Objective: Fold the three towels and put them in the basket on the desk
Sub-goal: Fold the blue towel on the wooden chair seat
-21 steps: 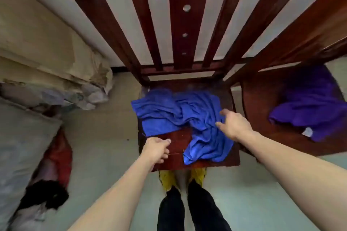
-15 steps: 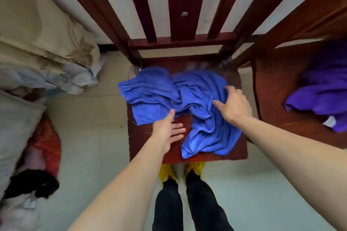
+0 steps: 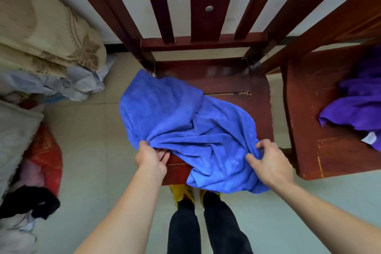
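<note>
The blue towel [image 3: 185,130] lies crumpled on the wooden chair [image 3: 233,80], its near edge hanging over the seat front; the left hand [image 3: 151,159] and right hand [image 3: 270,163] each pinch a bunched fold; grabbing folds, not corners, risks lifting it twisted or slipping to the floor.

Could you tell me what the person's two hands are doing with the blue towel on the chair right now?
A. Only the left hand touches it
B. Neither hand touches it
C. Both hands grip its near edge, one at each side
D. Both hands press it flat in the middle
C: the left hand and right hand each pinch bunched cloth at the near side of the blue towel, still crumpled on the chair.
</note>
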Demonstrator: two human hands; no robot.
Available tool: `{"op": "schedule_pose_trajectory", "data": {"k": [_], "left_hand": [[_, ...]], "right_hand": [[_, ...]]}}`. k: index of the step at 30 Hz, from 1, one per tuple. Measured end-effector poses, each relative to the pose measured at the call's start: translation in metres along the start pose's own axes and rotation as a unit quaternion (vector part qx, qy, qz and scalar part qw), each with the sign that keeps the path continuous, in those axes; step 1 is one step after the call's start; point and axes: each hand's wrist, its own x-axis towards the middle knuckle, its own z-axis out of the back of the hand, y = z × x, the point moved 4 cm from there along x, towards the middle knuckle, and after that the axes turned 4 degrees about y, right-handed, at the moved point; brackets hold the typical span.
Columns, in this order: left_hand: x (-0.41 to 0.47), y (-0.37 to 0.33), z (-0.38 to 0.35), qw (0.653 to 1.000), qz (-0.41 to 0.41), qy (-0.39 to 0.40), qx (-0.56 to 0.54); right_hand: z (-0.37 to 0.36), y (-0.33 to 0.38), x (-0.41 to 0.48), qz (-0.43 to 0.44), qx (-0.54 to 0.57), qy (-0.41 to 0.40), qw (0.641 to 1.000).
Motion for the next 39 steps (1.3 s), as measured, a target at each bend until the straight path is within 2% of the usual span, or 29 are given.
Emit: {"op": "schedule_pose_trajectory", "data": {"k": [5,9,11,14,16,18,21,23,24,26,30,32,35,37,39], "left_hand": [[0.002,-0.005,0.008,0.998,-0.002,0.061,0.019],[0.013,-0.005,0.006,0.991,0.009,0.129,-0.025],[0.015,-0.007,0.007,0.987,0.006,0.15,-0.057],[0.009,-0.008,0.005,0.982,0.013,0.171,-0.083],[-0.002,-0.007,-0.005,0.976,0.008,0.212,-0.057],[-0.01,0.0,-0.017,0.973,-0.019,0.229,0.014],[-0.018,0.012,-0.024,0.965,-0.055,0.186,0.178],[-0.018,0.016,-0.019,0.954,-0.06,0.15,0.253],[-0.014,0.016,-0.013,0.954,-0.062,0.121,0.269],[-0.004,0.009,0.0,0.957,-0.078,0.066,0.273],[0.014,-0.012,0.003,0.967,-0.108,0.023,0.23],[0.021,-0.021,-0.007,0.971,-0.107,0.018,0.214],[0.021,-0.034,-0.025,0.973,-0.102,0.03,0.204],[0.019,-0.044,-0.031,0.976,-0.13,0.038,0.173],[0.011,-0.057,-0.032,0.977,-0.159,0.06,0.131]], "right_hand": [[0.022,0.082,0.029,0.131,0.011,-0.089,0.987],[0.009,0.133,0.058,0.166,-0.059,-0.026,0.984],[0.004,0.134,0.061,0.15,-0.06,-0.018,0.987],[0.009,0.091,0.057,0.07,0.026,-0.062,0.995],[0.015,0.051,0.049,0.01,0.068,-0.081,0.994],[0.015,0.012,0.034,-0.053,0.063,-0.073,0.994],[0.009,-0.03,0.011,-0.12,0.006,-0.016,0.993],[0.008,-0.036,0.004,-0.118,-0.047,0.009,0.992],[0.011,-0.032,0.004,-0.097,-0.066,-0.007,0.993],[0.023,-0.007,0.013,-0.026,-0.075,-0.068,0.994],[0.039,0.081,0.051,0.119,-0.028,-0.151,0.981],[0.039,0.123,0.071,0.153,-0.037,-0.13,0.979],[0.03,0.15,0.092,0.117,-0.047,-0.049,0.991],[0.024,0.148,0.09,0.098,0.002,-0.012,0.995],[0.023,0.135,0.082,0.096,0.11,0.003,0.989]]}}
